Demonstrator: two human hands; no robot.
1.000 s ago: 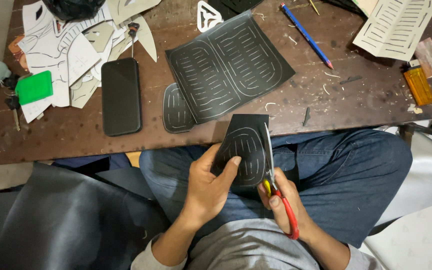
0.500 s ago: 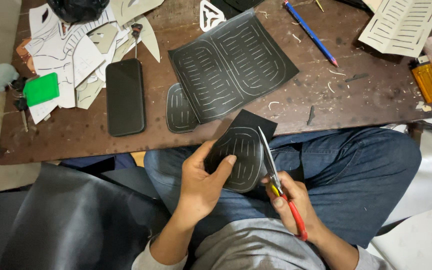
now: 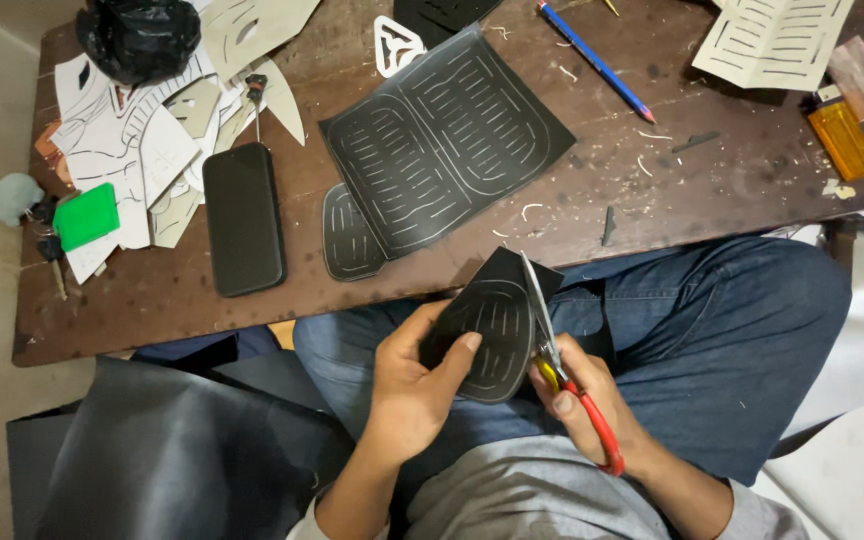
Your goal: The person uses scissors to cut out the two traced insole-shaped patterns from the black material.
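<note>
My left hand (image 3: 412,385) grips a small black sheet piece (image 3: 492,325) marked with white lines, held over my lap. My right hand (image 3: 582,400) holds red-handled scissors (image 3: 552,350), whose blades lie along the right edge of that piece. A larger black marked sheet (image 3: 442,140) lies on the brown table (image 3: 452,60) just beyond, with a smaller rounded black cut-out (image 3: 348,235) partly under its near left corner.
A black phone (image 3: 243,218) lies left of the sheets beside a pile of white paper templates (image 3: 132,150) and a green block (image 3: 85,216). A blue pen (image 3: 597,62), a slotted paper template (image 3: 774,38) and an amber lighter (image 3: 845,140) sit at the right. Dark sheet material (image 3: 182,460) is on the floor.
The scissors have moved further along the right edge of the small black piece, and my left hand has turned the piece slightly. The view shifted a little.
</note>
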